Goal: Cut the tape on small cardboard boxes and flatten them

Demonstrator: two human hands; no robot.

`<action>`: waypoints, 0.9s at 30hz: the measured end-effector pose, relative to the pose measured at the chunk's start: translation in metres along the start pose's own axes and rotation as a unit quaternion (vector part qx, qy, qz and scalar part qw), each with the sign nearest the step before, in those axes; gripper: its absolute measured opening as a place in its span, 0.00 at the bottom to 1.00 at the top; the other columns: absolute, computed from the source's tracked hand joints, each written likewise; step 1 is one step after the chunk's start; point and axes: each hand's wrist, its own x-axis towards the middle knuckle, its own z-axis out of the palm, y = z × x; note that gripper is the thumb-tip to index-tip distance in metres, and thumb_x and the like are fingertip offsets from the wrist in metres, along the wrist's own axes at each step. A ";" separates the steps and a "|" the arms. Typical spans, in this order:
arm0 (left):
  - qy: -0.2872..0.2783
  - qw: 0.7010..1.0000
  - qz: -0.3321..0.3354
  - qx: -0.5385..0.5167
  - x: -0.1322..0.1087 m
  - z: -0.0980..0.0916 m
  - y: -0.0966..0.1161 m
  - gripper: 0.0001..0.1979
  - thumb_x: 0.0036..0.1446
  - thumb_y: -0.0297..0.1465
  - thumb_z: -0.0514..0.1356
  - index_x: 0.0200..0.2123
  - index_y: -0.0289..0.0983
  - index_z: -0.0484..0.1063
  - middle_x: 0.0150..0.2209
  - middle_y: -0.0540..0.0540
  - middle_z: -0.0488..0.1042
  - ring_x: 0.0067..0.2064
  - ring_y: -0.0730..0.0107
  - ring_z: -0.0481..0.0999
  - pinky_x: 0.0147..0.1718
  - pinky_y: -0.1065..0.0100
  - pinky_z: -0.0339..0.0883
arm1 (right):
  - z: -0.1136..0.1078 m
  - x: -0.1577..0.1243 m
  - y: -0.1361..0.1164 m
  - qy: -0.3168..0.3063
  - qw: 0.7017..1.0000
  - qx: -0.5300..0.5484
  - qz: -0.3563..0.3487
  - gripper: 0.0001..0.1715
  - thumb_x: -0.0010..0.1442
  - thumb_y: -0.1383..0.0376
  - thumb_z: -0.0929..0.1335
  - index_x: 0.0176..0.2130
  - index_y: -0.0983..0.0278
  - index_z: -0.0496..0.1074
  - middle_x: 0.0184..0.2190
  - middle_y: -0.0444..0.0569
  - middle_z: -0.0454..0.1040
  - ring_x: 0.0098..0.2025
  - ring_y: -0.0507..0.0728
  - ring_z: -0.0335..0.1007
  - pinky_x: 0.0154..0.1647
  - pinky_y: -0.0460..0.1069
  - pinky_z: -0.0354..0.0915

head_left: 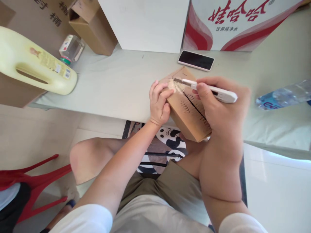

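Observation:
A brown cardboard box [188, 110] lies tilted at the table's near edge, its top scored with many small cuts and a long dark slit. At its far left end the surface is torn and pale. My left hand [159, 102] grips that left end, fingers curled over the edge. In my right hand [218, 103] is a white utility knife [224, 94], its blade out and its tip at the torn patch. My right wrist is beside the box's near right corner.
Behind the box, a phone [196, 60] lies before a white-and-red carton [218, 35]. A plastic bottle [284, 97] lies right; a yellow jug [36, 64], clear jar [71, 48] and small carton [96, 29] are left. A red stool [43, 184] stands lower left, with a person's foot nearby.

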 end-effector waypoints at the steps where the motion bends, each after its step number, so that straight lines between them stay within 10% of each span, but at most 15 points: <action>1: 0.003 1.000 0.001 0.002 0.000 0.000 0.000 0.34 0.67 0.55 0.32 0.51 0.44 0.70 0.55 0.41 0.71 0.65 0.53 0.65 0.70 0.42 0.48 | 0.000 0.000 -0.001 -0.009 1.000 -0.004 0.002 0.08 0.62 0.58 0.70 0.35 0.57 0.80 0.29 0.42 0.79 0.34 0.55 0.78 0.35 0.50 0.72; 18: 0.005 1.000 0.006 0.001 0.001 -0.001 0.002 0.31 0.68 0.51 0.34 0.50 0.43 0.70 0.54 0.40 0.72 0.63 0.54 0.68 0.70 0.44 0.49 | 0.003 0.002 -0.001 0.030 0.998 -0.049 0.020 0.08 0.54 0.68 0.69 0.26 0.58 0.75 0.21 0.39 0.73 0.26 0.53 0.70 0.28 0.49 0.67; 27: 0.010 0.999 0.021 -0.027 -0.003 -0.028 0.002 0.24 0.70 0.47 0.41 0.53 0.43 0.69 0.56 0.40 0.72 0.63 0.56 0.68 0.69 0.45 0.53 | -0.009 -0.001 -0.023 0.319 0.929 0.178 -0.061 0.15 0.60 0.68 0.63 0.25 0.56 0.73 0.26 0.39 0.73 0.19 0.49 0.66 0.17 0.47 0.57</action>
